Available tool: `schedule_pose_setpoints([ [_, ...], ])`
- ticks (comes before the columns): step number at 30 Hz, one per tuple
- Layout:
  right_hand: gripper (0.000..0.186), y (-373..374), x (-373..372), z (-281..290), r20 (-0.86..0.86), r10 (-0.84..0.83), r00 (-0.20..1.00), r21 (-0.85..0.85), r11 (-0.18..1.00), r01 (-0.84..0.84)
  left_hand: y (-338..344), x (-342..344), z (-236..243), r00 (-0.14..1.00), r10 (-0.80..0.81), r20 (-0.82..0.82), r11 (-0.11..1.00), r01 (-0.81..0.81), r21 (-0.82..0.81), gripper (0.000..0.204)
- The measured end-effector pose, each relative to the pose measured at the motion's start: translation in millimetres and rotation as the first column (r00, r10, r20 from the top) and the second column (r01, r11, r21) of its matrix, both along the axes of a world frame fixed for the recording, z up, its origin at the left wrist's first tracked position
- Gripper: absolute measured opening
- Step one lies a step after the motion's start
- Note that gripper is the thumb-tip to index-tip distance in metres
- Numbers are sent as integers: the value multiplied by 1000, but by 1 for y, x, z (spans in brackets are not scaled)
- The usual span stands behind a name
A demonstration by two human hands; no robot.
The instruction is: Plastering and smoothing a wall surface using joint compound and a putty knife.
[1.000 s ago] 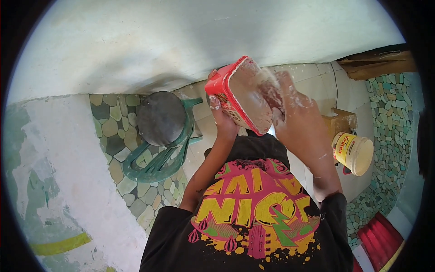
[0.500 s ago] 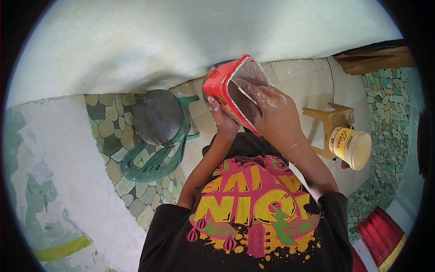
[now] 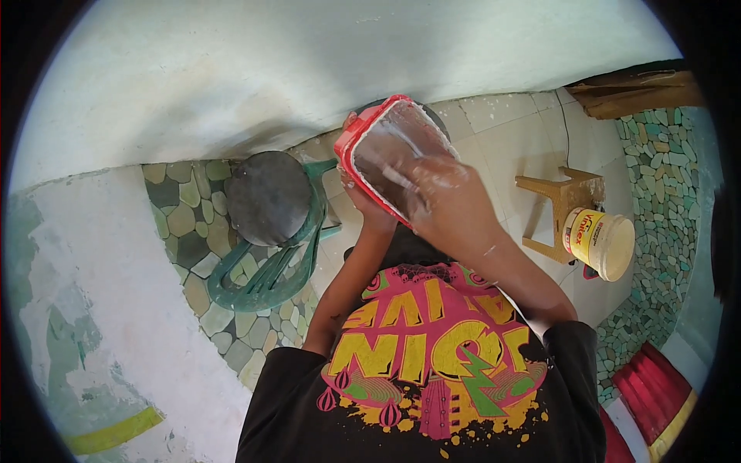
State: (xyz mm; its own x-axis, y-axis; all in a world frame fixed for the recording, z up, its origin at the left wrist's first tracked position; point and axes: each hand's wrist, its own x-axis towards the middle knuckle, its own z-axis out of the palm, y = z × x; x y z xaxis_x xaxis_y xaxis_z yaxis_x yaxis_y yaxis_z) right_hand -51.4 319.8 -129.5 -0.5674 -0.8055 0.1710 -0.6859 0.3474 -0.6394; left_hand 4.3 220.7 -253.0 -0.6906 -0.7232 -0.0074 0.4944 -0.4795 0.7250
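Note:
A red rectangular tub, its rim crusted white and its inside smeared with pale paste, is tilted in front of my chest. My left hand wraps round its left side and underside, fingers partly hidden behind it. Inside the tub's mouth is my right hand, spattered white and blurred by motion. Its fingers are closed on a thin flat piece with a pale edge, scraper-like but too smeared to make out well.
Left of me stands a green plastic chair with a round dark seat-like disc. A yellow-brown stool and a pale bucket with a yellow label are at right. The pale wall rises ahead.
The tub has shifted slightly left and turned its opening more toward me. My right hand has moved a little left and lower within the tub's mouth.

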Motion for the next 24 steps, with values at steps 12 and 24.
schedule_pose_setpoints([
  [12, 27, -4, -5, 39, 88, -43, 995, -35, 998, 47, 0, 21, -96, 939, -259, -226, 796, 340, 501, 74],
  [24, 21, -28, -5, 30, 217, -108, 970, 289, 956, 41, -8, 15, -8, 978, -186, -97, 861, 210, 463, 67],
])
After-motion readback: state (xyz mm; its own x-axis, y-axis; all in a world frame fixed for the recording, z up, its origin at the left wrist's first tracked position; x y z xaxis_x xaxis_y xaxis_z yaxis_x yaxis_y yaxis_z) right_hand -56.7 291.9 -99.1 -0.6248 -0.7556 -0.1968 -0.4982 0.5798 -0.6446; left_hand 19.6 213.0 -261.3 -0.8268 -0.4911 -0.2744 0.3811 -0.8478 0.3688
